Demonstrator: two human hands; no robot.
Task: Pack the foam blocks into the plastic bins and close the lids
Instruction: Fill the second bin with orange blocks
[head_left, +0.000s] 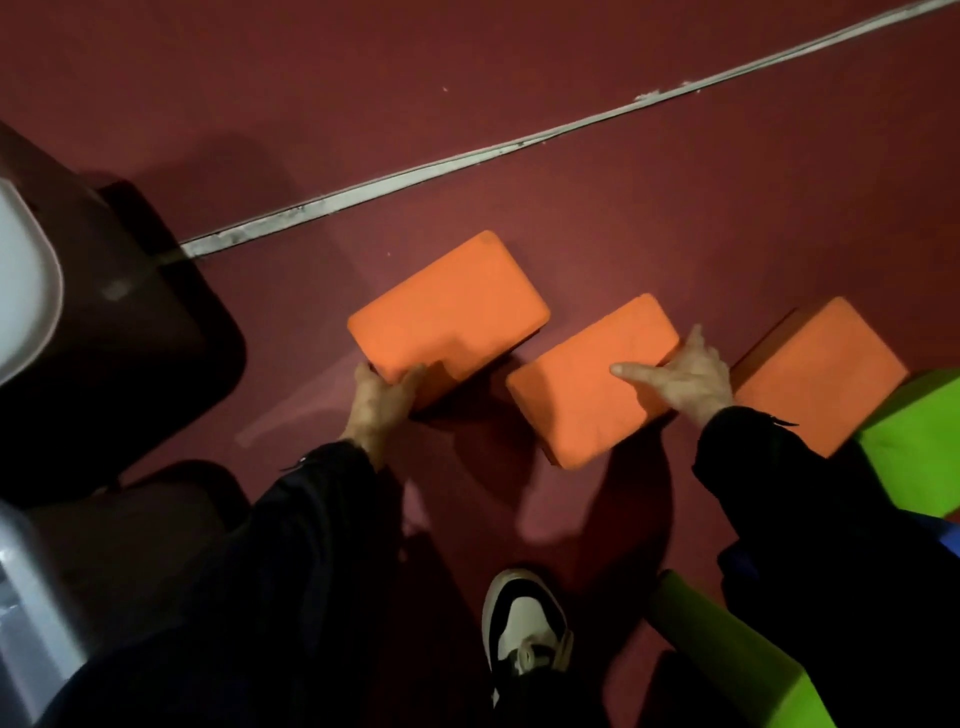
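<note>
Three orange foam blocks lie in a row on the dark red floor: the left block (448, 307) sits at about 11 o'clock from the middle block (587, 379), its near corner pinched and tilted up, while the right block (821, 370) lies at 3 o'clock from the middle one. A green foam block (919, 441) touches the right orange block at its 4 o'clock side, and another green block (737, 660) lies at 6 o'clock, nearer the viewer. At 9 o'clock a dark translucent plastic bin (156, 322) stands open, with a second bin (145, 519) at 7 o'clock.
</note>
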